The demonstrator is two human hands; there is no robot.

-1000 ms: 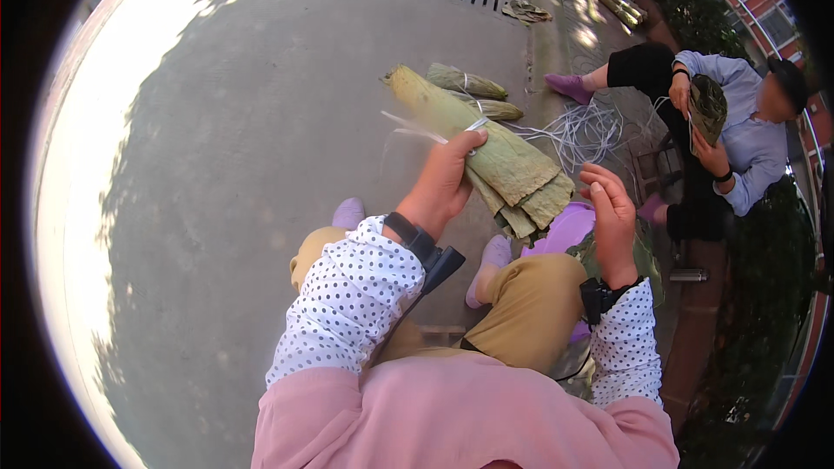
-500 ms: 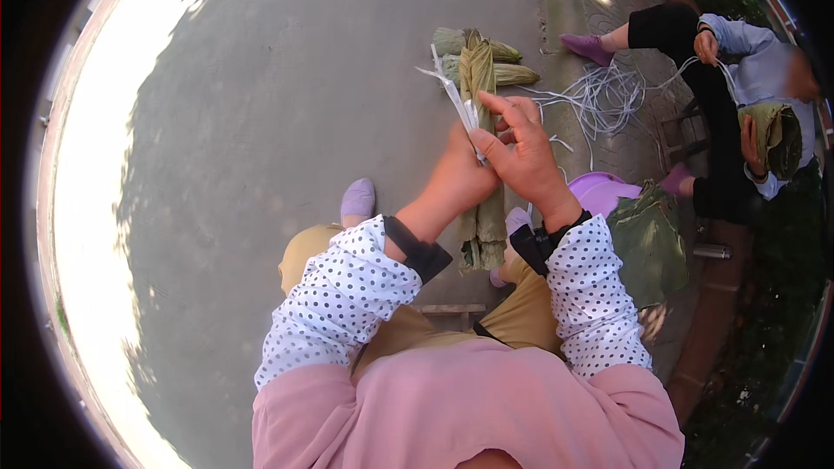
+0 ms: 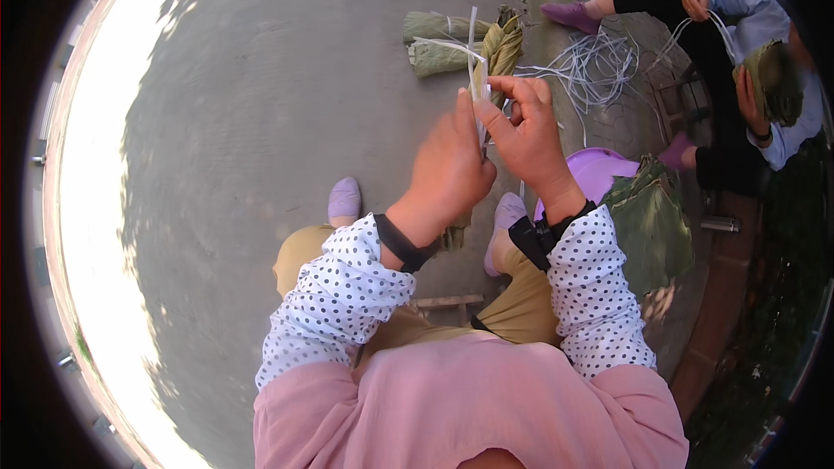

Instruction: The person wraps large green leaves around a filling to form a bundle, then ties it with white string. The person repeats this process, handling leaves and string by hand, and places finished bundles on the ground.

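A long bundle of dried green leaves [image 3: 502,43] stands out beyond my hands, its near end partly hidden below them. My left hand [image 3: 445,161] is closed around its middle, slightly blurred. My right hand [image 3: 530,135] pinches a flat white plastic strip [image 3: 473,52] between thumb and forefinger, close to my left fingertips. The strip's loose ends stick up and out to the left. Exactly where it loops around the bundle is hidden by my fingers.
Tied leaf bundles [image 3: 432,57] lie on the ground ahead. To the right are a tangle of white strips [image 3: 599,69], a purple basin [image 3: 591,178] and a stack of green leaves [image 3: 647,234]. A seated person [image 3: 773,43] there holds a leaf bundle and white strip.
Both hands have moved slightly farther away, and the held bundle's far end has tilted right. The white strip now stands more upright, with one end spread to the left.
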